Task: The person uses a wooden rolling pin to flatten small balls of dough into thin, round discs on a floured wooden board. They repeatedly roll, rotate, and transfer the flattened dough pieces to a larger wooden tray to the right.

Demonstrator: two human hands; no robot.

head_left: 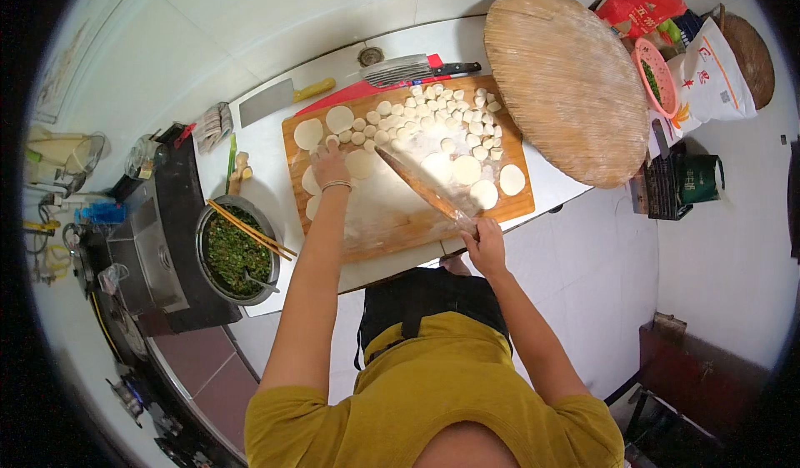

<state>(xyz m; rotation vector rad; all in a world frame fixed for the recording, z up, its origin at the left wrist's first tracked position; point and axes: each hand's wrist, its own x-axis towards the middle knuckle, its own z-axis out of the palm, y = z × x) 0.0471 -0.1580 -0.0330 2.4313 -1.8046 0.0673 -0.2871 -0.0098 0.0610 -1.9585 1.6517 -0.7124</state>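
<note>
Board: wooden cutting board (pixel 392 218) lies on the white desk (pixel 275 155) ahead of me, dusted with flour.
Left hand: my left hand (pixel 331 168) rests on the board toward ten o'clock, its grip closed down on a flattened round of dough (pixel 361 164); I see a bracelet at the wrist.
Right hand: my right hand (pixel 483 247) sits at the board's near edge toward five o'clock, its grip clamped on the end of a long wooden rolling pin (pixel 421 186).
Pin: it slants from my right hand up toward eleven o'clock, its far tip just beside the round under my left hand.
Dough pieces: small dough lumps (pixel 442 118) are heaped at twelve o'clock on the board; rolled wrappers (pixel 467 170) lie at three o'clock and more along the board's left edge.
Filling: metal bowl (pixel 237 251) of chopped greens stands at eight o'clock off the board, with chopsticks (pixel 250 230) across its rim.
Knives: cleaver (pixel 279 100) lies beyond the board at eleven o'clock.
Tray: round woven tray (pixel 567 85) sits at two o'clock, touching the board's far right corner.
</note>
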